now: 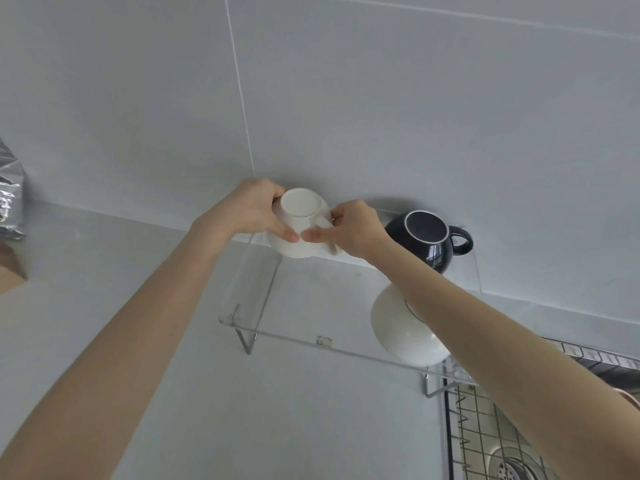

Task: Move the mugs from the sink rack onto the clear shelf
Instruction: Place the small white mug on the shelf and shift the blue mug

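A white mug point(298, 216) sits upside down at the back left corner of the clear shelf point(291, 299), close to the wall. My left hand point(247, 211) wraps its left side and my right hand point(349, 225) pinches its handle. A black mug point(427, 237) stands upside down at the shelf's back right, handle pointing right. Another white mug point(398, 327) rests upside down near the shelf's front right, partly hidden by my right forearm. The wire sink rack point(485, 420) lies at the lower right.
The shelf stands on a pale counter point(104, 271) against a grey tiled wall. A silver foil bag point(10, 199) stands at the far left. A sink drain point(512, 469) shows under the rack at the bottom right.
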Demonstrator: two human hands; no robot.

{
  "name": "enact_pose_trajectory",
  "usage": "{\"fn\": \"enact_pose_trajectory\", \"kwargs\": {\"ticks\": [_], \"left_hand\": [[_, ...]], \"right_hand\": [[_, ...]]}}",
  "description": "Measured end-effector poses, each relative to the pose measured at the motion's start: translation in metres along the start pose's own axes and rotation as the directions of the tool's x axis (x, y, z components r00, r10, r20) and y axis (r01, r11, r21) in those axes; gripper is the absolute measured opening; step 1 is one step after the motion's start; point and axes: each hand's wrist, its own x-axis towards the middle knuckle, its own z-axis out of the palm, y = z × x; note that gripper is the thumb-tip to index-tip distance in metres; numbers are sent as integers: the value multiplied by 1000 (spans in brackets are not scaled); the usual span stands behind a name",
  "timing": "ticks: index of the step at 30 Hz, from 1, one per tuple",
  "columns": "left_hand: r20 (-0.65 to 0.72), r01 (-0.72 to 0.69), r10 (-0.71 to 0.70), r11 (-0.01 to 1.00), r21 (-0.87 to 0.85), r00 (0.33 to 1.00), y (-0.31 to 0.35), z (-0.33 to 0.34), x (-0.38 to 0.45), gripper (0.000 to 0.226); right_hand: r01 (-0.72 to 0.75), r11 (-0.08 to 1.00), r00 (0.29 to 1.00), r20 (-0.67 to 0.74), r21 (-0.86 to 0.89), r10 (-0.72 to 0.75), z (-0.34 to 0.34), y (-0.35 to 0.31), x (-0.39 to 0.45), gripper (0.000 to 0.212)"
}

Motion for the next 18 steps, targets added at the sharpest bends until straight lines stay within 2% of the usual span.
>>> {"fn": "enact_pose_trajectory", "kwargs": {"ticks": [6, 9, 12, 14, 16, 18], "left_hand": [[12, -9, 9, 1000, 2, 1000, 8, -1, -3, 56], [17, 5, -5, 1000, 12, 1000, 3, 1, -4, 58], [-41, -16, 22, 990, 140, 999, 22, 6, -8, 68], [-91, -108, 123, 982, 155, 988, 53, 14, -19, 75], [-167, -303, 312, 950, 75, 935, 96, 28, -36, 65], [-241, -455, 433, 889, -45, 869, 135, 49, -55, 55]], "right_hand": [[-10, 1000, 1000, 3, 5, 10, -5, 1, -8, 39], [-26, 999, 998, 50, 20, 25, -4, -2, -10, 32], [10, 998, 1000, 1, 59, -10, -18, -3, -21, 63], [97, 992, 992, -91, 81, -89, -40, 1, -40, 55], [183, 980, 966, -198, 82, -164, -72, 12, -67, 37], [231, 970, 933, -299, 76, -199, -105, 27, -100, 27]]}}
